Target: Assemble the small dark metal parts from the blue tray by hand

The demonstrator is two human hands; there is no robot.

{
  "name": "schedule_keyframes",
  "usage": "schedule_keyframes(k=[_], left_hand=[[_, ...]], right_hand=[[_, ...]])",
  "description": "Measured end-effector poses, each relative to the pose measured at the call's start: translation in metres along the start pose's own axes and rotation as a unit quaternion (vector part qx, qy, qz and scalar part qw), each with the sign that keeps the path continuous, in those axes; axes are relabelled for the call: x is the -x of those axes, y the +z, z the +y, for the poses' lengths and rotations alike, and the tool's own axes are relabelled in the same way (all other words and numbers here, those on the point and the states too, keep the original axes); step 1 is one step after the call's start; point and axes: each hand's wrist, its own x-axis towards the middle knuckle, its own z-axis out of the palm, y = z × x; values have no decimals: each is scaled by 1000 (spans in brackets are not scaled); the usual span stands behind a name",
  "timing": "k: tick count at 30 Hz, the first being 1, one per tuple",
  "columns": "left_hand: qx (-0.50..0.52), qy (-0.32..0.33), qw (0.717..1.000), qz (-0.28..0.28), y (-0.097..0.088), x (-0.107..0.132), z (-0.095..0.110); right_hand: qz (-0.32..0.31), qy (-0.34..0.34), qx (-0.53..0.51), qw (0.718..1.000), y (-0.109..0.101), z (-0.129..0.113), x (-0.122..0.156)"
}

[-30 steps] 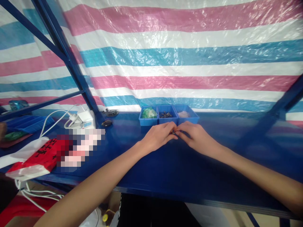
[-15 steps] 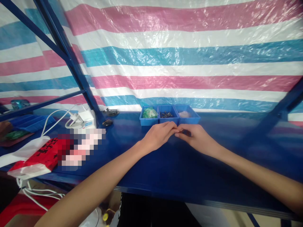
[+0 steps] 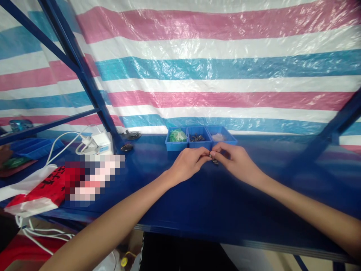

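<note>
My left hand (image 3: 189, 162) and my right hand (image 3: 234, 159) meet above the blue table, fingertips pinched together. Between them is a small dark, metallic-looking piece (image 3: 215, 162), partly hidden by the fingers and too small to name. Just beyond the hands stand three joined blue bins. Green packets (image 3: 177, 136) fill the left bin, small dark pieces like screws (image 3: 196, 137) lie in the middle one, and something clear or whitish (image 3: 217, 137) is in the right one.
On the left are a red bag (image 3: 50, 186), a white power strip with plugs (image 3: 105, 143) and cables. A black mouse-like object (image 3: 126, 147) lies near the blue frame post. At far left, another person's hand (image 3: 5, 154) is beside blue trays (image 3: 36, 147).
My fingers have shifted slightly, and a small dark piece now shows beneath the right fingertips. The view has moved a little; the bins stay in place.
</note>
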Motion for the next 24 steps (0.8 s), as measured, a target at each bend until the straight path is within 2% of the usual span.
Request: schedule_keyframes(k=[8, 12, 14, 18, 24], left_hand=[[-12, 2, 1000, -4, 0, 0, -2], [-26, -7, 999, 43, 0, 2, 0], [-33, 12, 997, 62, -1, 3, 3], [-44, 67, 995, 63, -3, 4, 5], [-40, 62, 995, 61, -4, 4, 3]], right_hand=[[-11, -14, -25, 1000, 2, 3, 0], [-19, -11, -15, 1000, 2, 4, 0], [-27, -2, -31, 999, 2, 5, -1], [-30, 16, -68, 997, 2, 6, -1], [-16, 7, -57, 998, 2, 3, 0]])
